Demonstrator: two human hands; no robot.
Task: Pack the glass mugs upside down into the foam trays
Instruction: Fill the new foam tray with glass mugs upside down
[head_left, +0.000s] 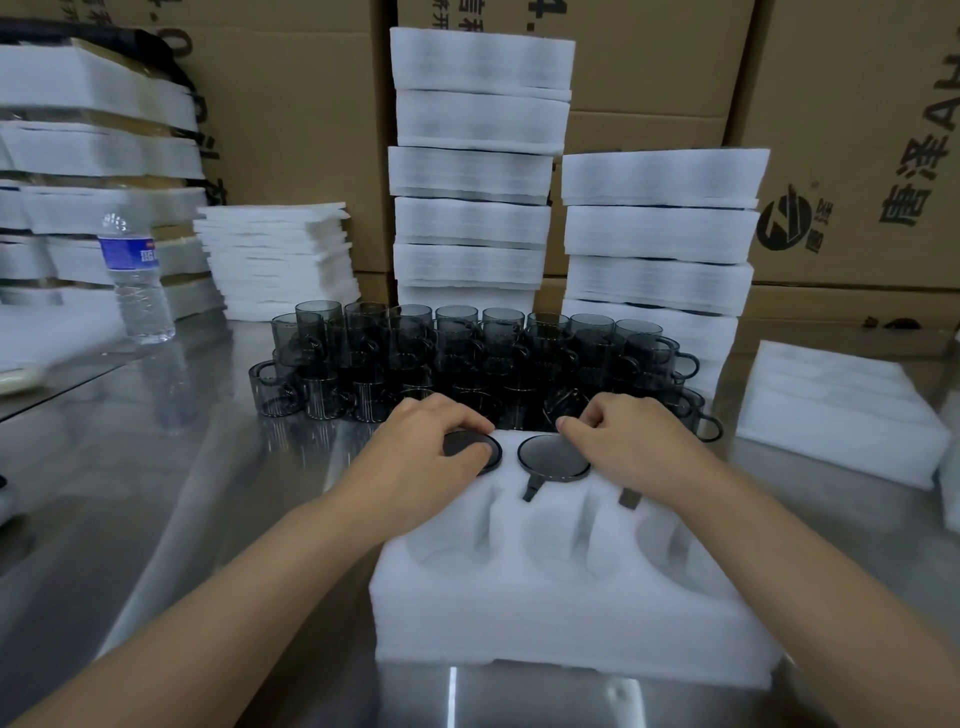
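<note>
"唐泽 AH" sideways on right cardboard carton (857, 104)

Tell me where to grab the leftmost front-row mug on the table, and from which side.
Grip its handle, coming from the left. On this mug the handle juts left over bare table, while other mugs crowd its right and rear. The left hand is probably nearer, though it grips a tray mug.

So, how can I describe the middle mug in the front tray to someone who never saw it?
On the steel table, the foam tray nearest the camera has its far row filled. The middle mug there, upside down, sits between the left hand and the right hand; unlike its neighbours, its round dark base is almost uncovered.
</note>
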